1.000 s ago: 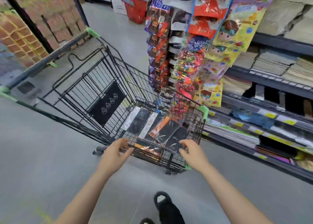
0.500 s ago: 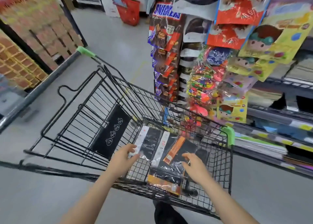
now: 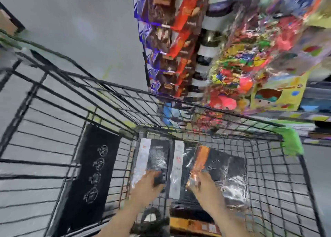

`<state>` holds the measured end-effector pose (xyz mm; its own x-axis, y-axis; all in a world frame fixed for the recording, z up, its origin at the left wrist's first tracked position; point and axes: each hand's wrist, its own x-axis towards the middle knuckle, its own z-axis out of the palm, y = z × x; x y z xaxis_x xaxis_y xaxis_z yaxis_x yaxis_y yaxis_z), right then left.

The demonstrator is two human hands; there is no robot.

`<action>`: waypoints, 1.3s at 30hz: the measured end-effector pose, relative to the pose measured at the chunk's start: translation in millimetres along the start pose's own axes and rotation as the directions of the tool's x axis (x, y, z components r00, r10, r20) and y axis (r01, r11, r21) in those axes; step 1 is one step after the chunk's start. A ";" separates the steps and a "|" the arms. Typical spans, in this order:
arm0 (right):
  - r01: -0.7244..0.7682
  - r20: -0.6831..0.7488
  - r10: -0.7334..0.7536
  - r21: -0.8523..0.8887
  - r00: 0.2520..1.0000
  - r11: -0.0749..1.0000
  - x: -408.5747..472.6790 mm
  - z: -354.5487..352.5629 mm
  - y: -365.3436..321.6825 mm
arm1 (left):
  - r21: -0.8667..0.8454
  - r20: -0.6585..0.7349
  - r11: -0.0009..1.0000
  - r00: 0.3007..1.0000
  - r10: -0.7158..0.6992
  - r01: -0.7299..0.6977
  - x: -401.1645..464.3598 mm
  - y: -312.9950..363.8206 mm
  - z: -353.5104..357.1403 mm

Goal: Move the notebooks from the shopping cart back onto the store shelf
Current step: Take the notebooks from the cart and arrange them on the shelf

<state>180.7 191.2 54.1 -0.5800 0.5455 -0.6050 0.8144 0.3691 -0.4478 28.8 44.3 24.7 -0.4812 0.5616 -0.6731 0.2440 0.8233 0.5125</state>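
Note:
Several black notebooks in clear wrap lie on the floor of the black wire shopping cart [image 3: 206,109]. My left hand [image 3: 148,184] grips the near end of a black notebook with a white spine [image 3: 154,158]. My right hand [image 3: 202,184] holds the near corner of a black notebook with an orange spine [image 3: 222,166], which is tilted up off the pile. Between them lies another white-spined notebook [image 3: 179,166], and an orange-edged one [image 3: 193,226] lies nearest me. The picture is blurred by motion.
A hanging rack of candy and toy packets [image 3: 223,57] stands just beyond the cart's far rim. Store shelves with stacked paper goods [image 3: 311,125] run along the right. The cart's green corner bumper [image 3: 290,141] is at right. Grey floor [image 3: 80,30] lies to the left.
The view has moved closer and tipped down into the cart. Both hands have reached deeper and closed on notebooks; the orange-spined one has lifted at its near edge.

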 end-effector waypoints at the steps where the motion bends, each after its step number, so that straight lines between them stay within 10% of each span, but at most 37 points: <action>1: -0.010 -0.016 0.010 -0.012 1.000 1.000 7.5 8.4 4.2 | -0.008 0.037 1.000 0.999 0.001 0.000 14.2 -3.8 11.9; 20: 0.053 -0.009 -0.053 0.015 0.999 0.998 35.5 46.6 47.0 | -0.561 0.126 0.817 0.989 -0.077 0.135 81.1 9.0 67.9; 30: 0.132 0.025 -0.135 -0.428 0.991 0.894 27.6 35.9 50.6 | -0.634 0.148 0.760 0.987 -0.062 0.143 82.4 13.3 70.9; 39: -0.014 -0.002 0.014 -0.197 1.000 0.980 15.1 15.0 43.9 | -0.774 0.175 0.597 0.977 -0.119 0.212 59.8 -4.8 18.7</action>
<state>207.4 204.4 15.4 -0.5683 0.5521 -0.6102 0.8107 0.5025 -0.3004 14.6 75.5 -28.0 -0.3518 0.4649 -0.8125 -0.6076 0.5469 0.5760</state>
